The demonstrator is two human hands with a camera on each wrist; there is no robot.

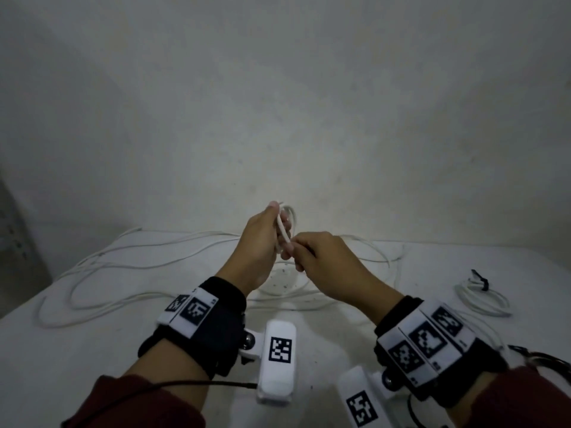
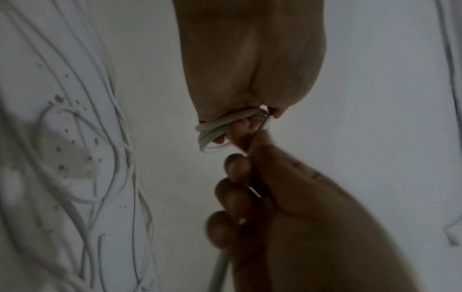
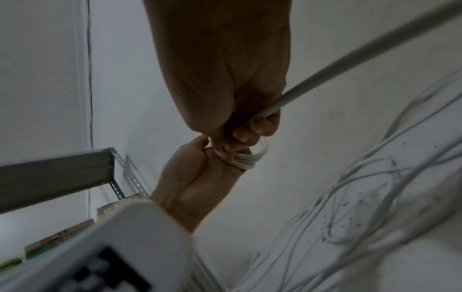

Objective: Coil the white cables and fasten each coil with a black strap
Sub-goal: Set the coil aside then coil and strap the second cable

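Observation:
Above the middle of the white table [image 1: 123,350], my left hand [image 1: 268,234] grips a small coil of white cable [image 1: 288,218], several loops held between thumb and fingers. My right hand [image 1: 304,253] is right beside it, fingers curled round the same cable's free length. In the right wrist view that free length [image 3: 350,59] runs out of my right fist [image 3: 250,128] toward the upper right, and the coil [image 3: 247,161] sits in my left hand [image 3: 200,177]. The left wrist view shows the coil [image 2: 212,134] under my left thumb and my right hand [image 2: 275,207] below.
Loose white cables [image 1: 129,267] sprawl over the table's left and back. A finished coil [image 1: 485,299] bound with a black strap [image 1: 479,281] lies at the right. More black straps [image 1: 539,359] lie at the right edge. A metal shelf [image 3: 62,173] stands to the left.

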